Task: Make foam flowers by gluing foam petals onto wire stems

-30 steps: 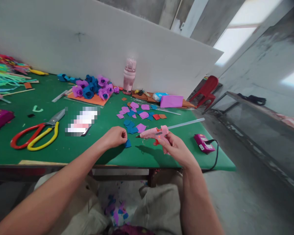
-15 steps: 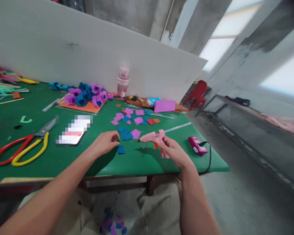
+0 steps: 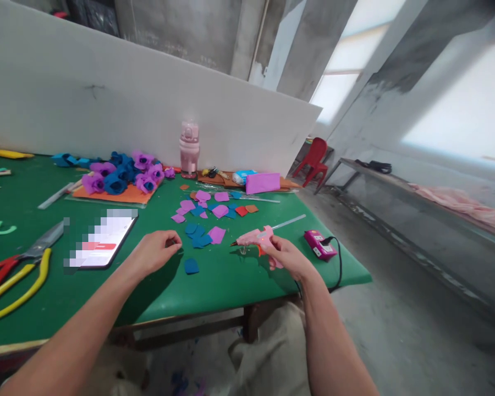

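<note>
My right hand (image 3: 286,257) grips a pink glue gun (image 3: 256,237) by its handle, its nozzle pointing left just above the green tabletop. A clear glue stick (image 3: 289,221) juts from the gun's rear, and a small red light glows on its side. My left hand (image 3: 159,250) hovers over the table with thumb and fingertips brought together; whatever they pinch, if anything, is hidden. Just right of it lies a single blue paper petal (image 3: 192,267). Several blue petals (image 3: 198,235) and purple petals (image 3: 217,235) are scattered between and beyond my hands.
Purple and blue paper flowers (image 3: 115,179) rest on an orange sheet. A phone (image 3: 107,242) and large scissors (image 3: 35,258) lie at left. At the back stands a pink bottle (image 3: 189,151) before a white board (image 3: 148,104). A magenta power box (image 3: 319,246) sits near the right edge.
The view has turned right, so the table's things appear farther left. My left hand has drawn slightly away from the single blue petal. The glue gun stays in my right hand.
</note>
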`<action>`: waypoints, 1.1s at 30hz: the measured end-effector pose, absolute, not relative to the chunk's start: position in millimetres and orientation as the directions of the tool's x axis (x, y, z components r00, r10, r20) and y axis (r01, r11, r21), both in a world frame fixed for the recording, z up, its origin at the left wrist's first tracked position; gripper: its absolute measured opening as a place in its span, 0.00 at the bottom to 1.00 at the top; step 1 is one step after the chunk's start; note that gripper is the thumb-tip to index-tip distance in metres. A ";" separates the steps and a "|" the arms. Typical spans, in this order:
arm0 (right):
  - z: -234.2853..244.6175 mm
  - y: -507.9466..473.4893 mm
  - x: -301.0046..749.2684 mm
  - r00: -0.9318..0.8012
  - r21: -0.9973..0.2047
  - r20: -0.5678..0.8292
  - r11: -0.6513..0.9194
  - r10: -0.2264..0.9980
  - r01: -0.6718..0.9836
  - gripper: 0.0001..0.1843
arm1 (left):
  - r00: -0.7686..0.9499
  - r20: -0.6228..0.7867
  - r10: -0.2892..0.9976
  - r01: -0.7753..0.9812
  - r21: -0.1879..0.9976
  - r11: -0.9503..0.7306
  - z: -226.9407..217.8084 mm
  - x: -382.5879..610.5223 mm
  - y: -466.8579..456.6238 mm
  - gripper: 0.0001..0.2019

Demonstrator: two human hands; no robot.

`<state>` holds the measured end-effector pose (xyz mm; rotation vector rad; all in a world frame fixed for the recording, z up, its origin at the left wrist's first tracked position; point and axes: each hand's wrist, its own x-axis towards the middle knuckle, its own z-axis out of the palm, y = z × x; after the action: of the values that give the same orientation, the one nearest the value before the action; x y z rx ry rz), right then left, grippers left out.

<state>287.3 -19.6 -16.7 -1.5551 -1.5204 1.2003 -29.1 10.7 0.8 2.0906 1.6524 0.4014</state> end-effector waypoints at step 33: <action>-25.7 205.3 319.7 -0.235 -0.266 -0.139 0.192 0.962 0.945 0.07 | 0.080 0.073 0.994 0.655 0.748 -0.108 -8.4 -17.3 4.1 0.19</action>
<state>319.7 205.3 -25.7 -1.9060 -2.3799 0.4599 -17.3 4.1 -8.4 1.8224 1.6265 0.8138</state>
